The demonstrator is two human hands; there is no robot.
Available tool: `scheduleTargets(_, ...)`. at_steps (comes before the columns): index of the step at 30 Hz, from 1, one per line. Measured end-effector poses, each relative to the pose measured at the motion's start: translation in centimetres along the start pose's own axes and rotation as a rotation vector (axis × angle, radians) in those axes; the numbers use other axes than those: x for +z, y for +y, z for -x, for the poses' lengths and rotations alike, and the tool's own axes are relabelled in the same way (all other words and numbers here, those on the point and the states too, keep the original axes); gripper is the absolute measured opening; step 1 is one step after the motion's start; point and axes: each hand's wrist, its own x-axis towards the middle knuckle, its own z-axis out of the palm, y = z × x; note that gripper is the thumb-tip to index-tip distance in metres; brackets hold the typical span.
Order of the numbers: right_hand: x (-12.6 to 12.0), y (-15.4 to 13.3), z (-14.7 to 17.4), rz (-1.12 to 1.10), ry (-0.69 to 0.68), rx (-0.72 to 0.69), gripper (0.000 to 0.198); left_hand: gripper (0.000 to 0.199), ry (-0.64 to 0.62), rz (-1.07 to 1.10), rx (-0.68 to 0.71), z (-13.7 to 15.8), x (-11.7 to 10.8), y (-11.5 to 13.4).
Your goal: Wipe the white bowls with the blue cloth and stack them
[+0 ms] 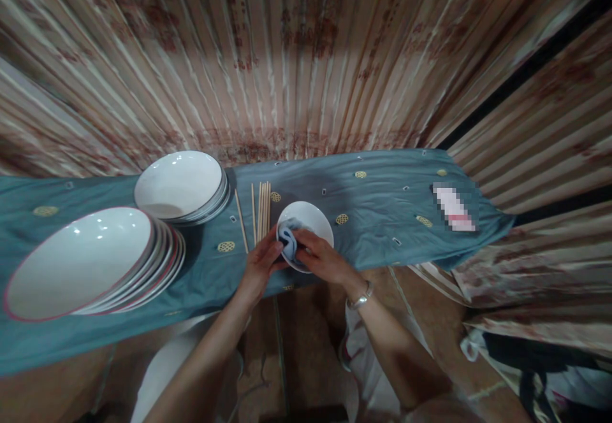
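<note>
A small white bowl is in front of me at the near side of the table, tilted a little. My left hand is closed on its left rim, the thumb at the edge. A folded light-blue cloth lies bunched inside the bowl. My right hand, with a silver bracelet on the wrist, reaches over the right rim and pinches the cloth against the inside. Its fingertips are partly hidden by the cloth. Just left of the bowl, several wooden chopsticks lie side by side, with one chopstick set apart.
A teal patterned cloth covers the narrow table. Stacks of large pink-rimmed plates and white plates stand on the left. At the right end lies a pixelated pink-and-white item. Pleated curtains hang behind.
</note>
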Motion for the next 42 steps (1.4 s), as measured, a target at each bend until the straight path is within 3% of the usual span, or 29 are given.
scheduleTargets(11, 0.1, -1.0, 0.3, -0.218, 0.07, -0.01, 0.037, 0.072, -0.078, 0.079, -0.022, 0.3, 0.2, 0.3)
scheduleTargets(17, 0.2, -2.0, 0.6, -0.155, 0.106, 0.027, 0.045, 0.071, -0.059, 0.071, -0.017, 0.3, 0.3, 0.2)
scheduleTargets(22, -0.3, -2.5, 1.1, -0.029, 0.111, 0.11, 0.023, 0.076, -0.044, 0.066, -0.025, 0.4, 0.2, 0.3)
scheduleTargets(27, -1.4, -2.2, 1.5, -0.058, 0.175, 0.136, 0.014, 0.084, -0.061, -0.052, 0.024, 0.2, -0.1, -0.1)
scheduleTargets(30, -2.1, -2.1, 1.7, -0.074, 0.187, 0.166, 0.017, 0.085, -0.025, -0.228, 0.189, -0.1, -0.5, -0.2)
scheduleTargets(33, -2.6, -2.0, 1.9, -0.055, 0.184, 0.163, 0.02, 0.076, 0.016, -0.567, 0.495, -0.4, -0.8, 0.3)
scheduleTargets(36, -2.9, -1.9, 2.0, -0.057, 0.174, 0.155, 0.022, 0.065, -0.033, -0.886, 0.752, -0.7, -0.8, 0.9)
scheduleTargets(42, -3.4, -1.1, 2.3, -0.153, 0.201, 0.156, 0.028, 0.045, -0.147, -1.061, 0.96, -1.1, -0.1, 1.6)
